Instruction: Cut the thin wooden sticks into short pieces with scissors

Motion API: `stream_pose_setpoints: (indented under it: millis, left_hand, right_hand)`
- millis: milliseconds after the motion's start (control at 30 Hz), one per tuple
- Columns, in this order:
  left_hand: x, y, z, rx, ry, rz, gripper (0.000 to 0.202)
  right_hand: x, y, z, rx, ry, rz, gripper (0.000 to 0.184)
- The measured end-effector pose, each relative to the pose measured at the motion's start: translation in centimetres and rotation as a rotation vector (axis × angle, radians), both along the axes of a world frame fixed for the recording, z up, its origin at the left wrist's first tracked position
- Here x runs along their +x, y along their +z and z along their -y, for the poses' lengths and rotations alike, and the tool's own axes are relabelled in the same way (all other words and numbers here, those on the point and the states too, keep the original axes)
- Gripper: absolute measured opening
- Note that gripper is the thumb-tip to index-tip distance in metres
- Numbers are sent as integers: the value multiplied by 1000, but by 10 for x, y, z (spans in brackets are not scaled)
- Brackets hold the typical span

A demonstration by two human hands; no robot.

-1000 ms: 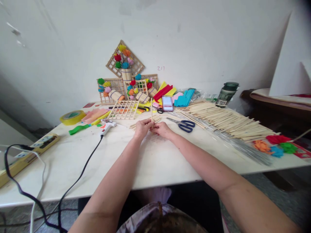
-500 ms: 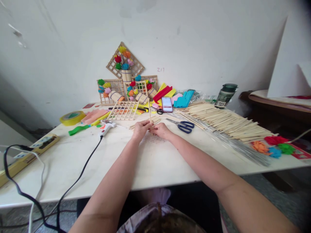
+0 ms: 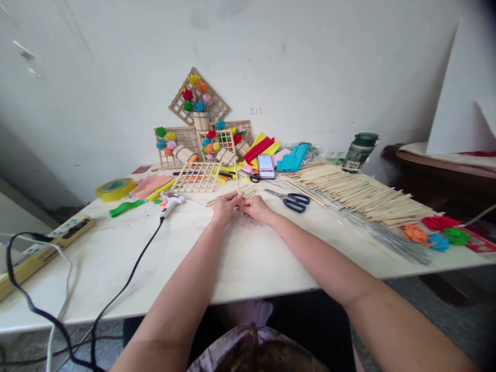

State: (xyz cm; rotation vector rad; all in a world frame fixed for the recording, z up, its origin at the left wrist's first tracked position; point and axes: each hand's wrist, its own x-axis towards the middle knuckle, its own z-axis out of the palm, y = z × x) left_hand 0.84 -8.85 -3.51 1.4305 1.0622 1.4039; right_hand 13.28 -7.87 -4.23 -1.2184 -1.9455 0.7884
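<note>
My left hand [image 3: 225, 207] and my right hand [image 3: 256, 207] meet over the middle of the table, fingers closed around a pale wooden stick [image 3: 237, 178] that stands nearly upright. Its lower end lies between the fingertips, partly hidden by them. Whether it is one stick or a few together I cannot tell. Several short wooden sticks [image 3: 250, 191] lie flat just behind the hands. Dark-handled scissors [image 3: 295, 201] rest to the right, and a flat wooden lattice [image 3: 197, 177] lies behind and to the left.
A white glue gun [image 3: 170, 205] with a black cord, yellow tape [image 3: 116, 189] and a power strip [image 3: 65, 235] are on the left. A pile of wooden sticks [image 3: 364, 194], grey wires [image 3: 387, 237] and a bottle [image 3: 360, 151] stand right. Flower-decorated lattices [image 3: 199, 98] lean on the wall.
The upright stick has tilted slightly to the left at its top. Both hands stay in nearly the same place, still closed on it.
</note>
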Motion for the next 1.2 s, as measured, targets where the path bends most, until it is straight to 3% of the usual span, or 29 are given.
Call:
stream_pose_setpoints:
  millis: [267,400,533,633,733,833,900,1200]
  left_hand:
    - [4,-6,-1,-58,-93,54,42]
    - [9,0,6,-56,-148,70,38]
    - [13,4,8,-30,-84,98,35]
    - [13,6,6,-84,-38,205,35]
    - [10,8,5,-169,-13,317,37]
    - [8,9,5,-216,-1,333,35]
    - [8,9,5,-230,-4,318,34]
    - [7,7,5,-252,-28,279,28]
  right_hand:
    - [-1,-1,-2,-164,41,-145,17]
    - [-3,-5,-5,-144,47,-163,23]
    - [1,7,0,-113,46,-121,26]
    - [15,26,5,-130,153,21,16]
    - [36,42,9,-140,195,352,11]
    - [50,51,13,-189,301,623,6]
    - [51,54,18,-130,325,734,8]
    - [31,60,37,28,203,970,16]
